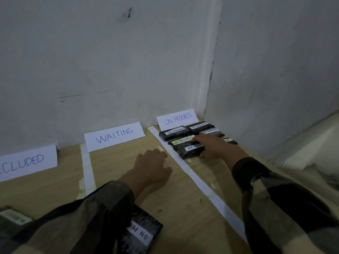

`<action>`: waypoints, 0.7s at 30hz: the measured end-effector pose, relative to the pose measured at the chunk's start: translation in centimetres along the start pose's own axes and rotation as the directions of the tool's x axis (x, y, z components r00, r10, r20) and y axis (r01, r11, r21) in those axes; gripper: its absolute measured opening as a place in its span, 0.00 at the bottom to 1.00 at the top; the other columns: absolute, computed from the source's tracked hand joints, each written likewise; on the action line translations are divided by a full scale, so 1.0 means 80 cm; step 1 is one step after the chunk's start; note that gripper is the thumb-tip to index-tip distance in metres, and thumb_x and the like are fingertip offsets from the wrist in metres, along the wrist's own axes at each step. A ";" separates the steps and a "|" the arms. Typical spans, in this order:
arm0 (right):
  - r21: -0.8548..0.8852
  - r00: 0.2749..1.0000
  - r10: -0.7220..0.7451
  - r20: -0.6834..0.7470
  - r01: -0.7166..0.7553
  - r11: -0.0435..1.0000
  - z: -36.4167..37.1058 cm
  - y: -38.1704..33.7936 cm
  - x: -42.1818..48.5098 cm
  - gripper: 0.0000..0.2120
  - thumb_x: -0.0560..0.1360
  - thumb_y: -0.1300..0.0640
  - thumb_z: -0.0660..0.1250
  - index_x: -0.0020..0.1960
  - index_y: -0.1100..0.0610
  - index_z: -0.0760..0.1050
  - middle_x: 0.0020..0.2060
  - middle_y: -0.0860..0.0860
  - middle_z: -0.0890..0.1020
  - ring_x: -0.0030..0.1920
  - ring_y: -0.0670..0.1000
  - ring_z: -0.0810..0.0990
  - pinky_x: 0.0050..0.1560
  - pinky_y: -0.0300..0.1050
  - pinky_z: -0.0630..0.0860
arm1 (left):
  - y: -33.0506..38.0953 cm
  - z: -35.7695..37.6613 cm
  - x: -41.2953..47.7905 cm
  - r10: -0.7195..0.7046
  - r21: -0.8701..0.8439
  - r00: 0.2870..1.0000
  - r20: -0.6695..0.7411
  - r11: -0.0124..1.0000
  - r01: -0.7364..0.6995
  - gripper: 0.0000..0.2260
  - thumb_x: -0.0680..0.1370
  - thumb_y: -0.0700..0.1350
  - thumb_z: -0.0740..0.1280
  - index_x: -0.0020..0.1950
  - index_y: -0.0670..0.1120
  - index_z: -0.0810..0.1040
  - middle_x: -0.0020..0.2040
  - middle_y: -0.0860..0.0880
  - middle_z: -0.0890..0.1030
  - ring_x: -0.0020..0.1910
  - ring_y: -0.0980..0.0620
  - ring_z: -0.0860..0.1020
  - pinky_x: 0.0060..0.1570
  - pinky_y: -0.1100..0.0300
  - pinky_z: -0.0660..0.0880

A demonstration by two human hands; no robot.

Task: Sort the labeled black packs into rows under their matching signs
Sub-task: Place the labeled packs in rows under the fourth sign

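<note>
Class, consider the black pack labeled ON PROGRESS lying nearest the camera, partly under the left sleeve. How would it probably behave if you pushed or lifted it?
The nearest black pack lies flat and rectangular, so it would probably slide on the wooden table, not roll or tip. Its glossy, crinkled wrap suggests a somewhat slippery surface. It appears to hold its shape, so likely fairly stiff; its weight cannot be judged.

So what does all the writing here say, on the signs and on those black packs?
"ON PROGRESS": right-hand sign.
"WAITING": middle sign.
"CLUDED": left sign, its start cut off by the picture's edge.
"ON PROGRESS": white labels on the two rear packs.
"ON PROGR": green-lettered pack, the rest hidden.
"ON PR": near pack, the rest hidden.
Bottom-left box label: too blurred.
</note>
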State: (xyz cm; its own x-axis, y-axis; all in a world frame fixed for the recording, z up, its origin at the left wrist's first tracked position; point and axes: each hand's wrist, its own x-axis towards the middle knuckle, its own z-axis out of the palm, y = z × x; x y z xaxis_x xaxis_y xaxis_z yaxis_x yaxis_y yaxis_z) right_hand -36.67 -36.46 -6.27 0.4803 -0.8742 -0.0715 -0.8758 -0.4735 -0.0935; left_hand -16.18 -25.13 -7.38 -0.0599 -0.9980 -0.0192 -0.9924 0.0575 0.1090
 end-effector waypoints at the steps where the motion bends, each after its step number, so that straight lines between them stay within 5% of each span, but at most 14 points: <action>1: -0.002 1.000 0.005 0.003 -0.005 1.000 0.000 0.001 0.001 0.31 0.72 0.60 0.70 0.71 0.51 0.64 0.68 0.53 0.68 0.67 0.55 0.69 0.62 0.46 0.67 | -0.001 0.001 0.001 -0.001 -0.006 1.000 0.002 1.000 0.001 0.24 0.77 0.61 0.59 0.70 0.52 0.66 0.69 0.50 0.68 0.67 0.47 0.68 0.63 0.50 0.65; 15: 0.081 0.998 0.012 -0.067 -0.006 0.997 -0.005 -0.021 -0.015 0.30 0.74 0.62 0.67 0.73 0.48 0.62 0.70 0.50 0.67 0.66 0.55 0.70 0.63 0.49 0.69 | -0.005 -0.008 -0.004 0.017 -0.019 1.000 -0.007 1.000 -0.018 0.24 0.77 0.59 0.60 0.71 0.51 0.65 0.69 0.49 0.68 0.67 0.47 0.67 0.65 0.50 0.65; 21: 0.194 0.977 -0.086 -0.194 0.124 0.973 0.000 -0.085 -0.041 0.26 0.75 0.52 0.67 0.71 0.49 0.65 0.69 0.50 0.69 0.65 0.53 0.71 0.61 0.47 0.69 | -0.030 -0.036 -0.031 0.046 -0.031 0.999 0.001 0.998 -0.046 0.25 0.77 0.58 0.62 0.72 0.52 0.64 0.71 0.51 0.68 0.69 0.49 0.66 0.66 0.52 0.65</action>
State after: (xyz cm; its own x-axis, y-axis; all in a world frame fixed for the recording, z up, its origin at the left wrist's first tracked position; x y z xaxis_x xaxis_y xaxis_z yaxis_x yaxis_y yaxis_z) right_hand -32.30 -30.37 -5.38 0.5351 -0.8346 0.1311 -0.7836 -0.5483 -0.2922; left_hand -13.37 -22.83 -4.72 -0.1060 -0.9943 -0.0147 -0.9847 0.1029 0.1405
